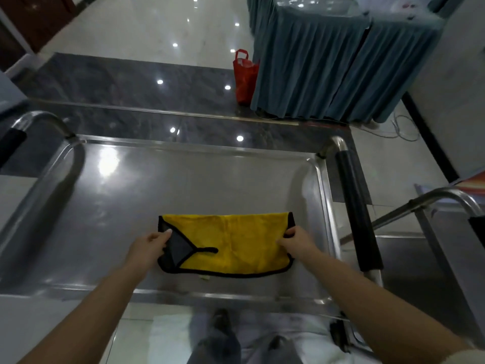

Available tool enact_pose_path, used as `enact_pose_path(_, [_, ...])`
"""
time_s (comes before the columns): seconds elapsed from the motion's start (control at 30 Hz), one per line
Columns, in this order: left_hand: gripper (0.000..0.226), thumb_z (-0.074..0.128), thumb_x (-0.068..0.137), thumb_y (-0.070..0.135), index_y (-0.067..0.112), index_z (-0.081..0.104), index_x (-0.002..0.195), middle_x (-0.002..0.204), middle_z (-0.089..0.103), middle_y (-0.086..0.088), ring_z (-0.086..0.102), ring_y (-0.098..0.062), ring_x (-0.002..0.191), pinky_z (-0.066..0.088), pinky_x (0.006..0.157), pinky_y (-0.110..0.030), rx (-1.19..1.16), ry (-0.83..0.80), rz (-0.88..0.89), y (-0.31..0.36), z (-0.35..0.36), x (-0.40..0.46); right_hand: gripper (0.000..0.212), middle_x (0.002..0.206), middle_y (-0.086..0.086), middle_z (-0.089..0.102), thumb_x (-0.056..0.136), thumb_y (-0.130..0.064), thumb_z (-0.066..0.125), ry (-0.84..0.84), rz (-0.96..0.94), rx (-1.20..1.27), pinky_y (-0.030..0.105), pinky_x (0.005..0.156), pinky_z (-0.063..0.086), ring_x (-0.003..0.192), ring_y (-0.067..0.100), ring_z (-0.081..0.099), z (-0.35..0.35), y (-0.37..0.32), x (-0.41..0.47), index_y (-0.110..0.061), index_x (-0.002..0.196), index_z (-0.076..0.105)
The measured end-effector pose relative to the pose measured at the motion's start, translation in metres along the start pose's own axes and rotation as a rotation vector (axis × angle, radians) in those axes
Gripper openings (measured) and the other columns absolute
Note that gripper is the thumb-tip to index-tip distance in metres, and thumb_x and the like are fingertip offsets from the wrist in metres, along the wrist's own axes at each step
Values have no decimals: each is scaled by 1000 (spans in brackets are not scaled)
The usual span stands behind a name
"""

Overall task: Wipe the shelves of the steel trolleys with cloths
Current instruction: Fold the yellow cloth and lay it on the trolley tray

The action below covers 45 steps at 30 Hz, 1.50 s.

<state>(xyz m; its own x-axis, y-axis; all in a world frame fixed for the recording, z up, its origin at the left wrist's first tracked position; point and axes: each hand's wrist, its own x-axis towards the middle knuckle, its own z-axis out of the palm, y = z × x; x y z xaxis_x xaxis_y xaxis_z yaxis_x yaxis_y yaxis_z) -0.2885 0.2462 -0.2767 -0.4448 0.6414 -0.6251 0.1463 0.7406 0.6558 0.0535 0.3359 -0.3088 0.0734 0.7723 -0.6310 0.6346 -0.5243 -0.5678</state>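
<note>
**Top shelf, yellow cloth laid flat**

Glossy pale tile floor point(147, 24) with a dark marbled band, ceiling lights mirrored in both. Table draped in a pleated teal skirt point(328, 72) at upper right; red bag point(245, 74) standing on the floor against it.

Steel trolley point(183, 151) in foreground: top shelf a shallow tray with raised rim, brushed surface, dull reflections. Curved tube handles at both ends, black grip on the right one point(358, 214). Part of a second trolley point(430, 248) just beside, at right.

Cloth point(236, 243) lying on the near-right part of the shelf. Yellow plush face, black bound edge, rounded corners. Near-left corner folded over, showing grey underside and a black hanging loop. Spread fairly flat, slight creases.

Left hand point(149, 248) pinching the folded grey corner, thumb on top. Right hand point(298, 243) gripping the cloth's right edge, fingers curled over it. Both forearms bare.
</note>
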Motion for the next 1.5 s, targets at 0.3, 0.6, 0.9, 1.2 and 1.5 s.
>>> enact_pose_path(0.3, [68,65,84,53,-1,45,120,107,60,-20,61,-37,96,44,72,-38,546,7,32,7,35,21,29,87,-2,53,82,-30,73,29,-65,-189,27,57,41,77,12,52,17,24,-11,-19,92,48])
enact_pose_path(0.6, [61,51,81,-1,12,41,140,130,53,-20,53,-40,112,48,83,-46,176,7,204,17,4,30,20,79,-4,51,84,-8,61,193,-318,51,21,59,38,76,14,51,-6,-6,-18,-20,86,46])
enact_pose_path(0.9, [67,45,91,-11,32,39,142,114,65,3,67,-21,93,59,69,-36,-93,-244,74,-20,2,32,61,144,4,43,89,-1,62,-13,-225,175,27,93,43,125,15,43,-4,8,-7,-24,141,42])
enact_pose_path(1.2, [66,63,86,0,26,39,141,113,60,1,61,-28,104,49,73,-34,174,-163,204,-32,2,24,84,138,-14,40,85,-8,64,103,-332,-15,8,76,42,116,9,47,-16,-1,-7,-37,150,20])
enact_pose_path(1.5, [59,78,73,17,0,48,121,118,51,-22,55,-40,103,49,83,-45,419,73,-9,-22,17,22,91,160,2,-17,86,-55,58,152,-346,-794,44,104,36,139,32,29,-15,17,-7,-33,152,-1])
